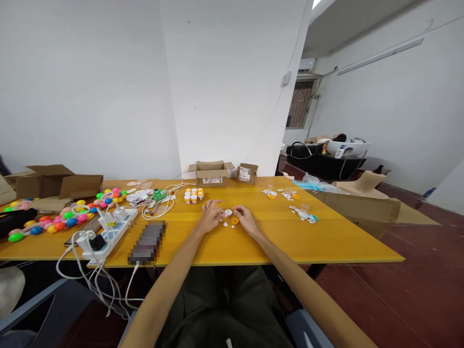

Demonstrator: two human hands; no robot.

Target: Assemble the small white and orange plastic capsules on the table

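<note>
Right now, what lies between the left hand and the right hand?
In the head view, a round white piece, an orange disc and small white bits; contact is too small to judge.

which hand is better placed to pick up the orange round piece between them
Probably the right hand: the orange round piece lies close beside it. The left hand is farther off, on the other side of the white round piece. Whether either hand grips something is too small to tell.
</note>
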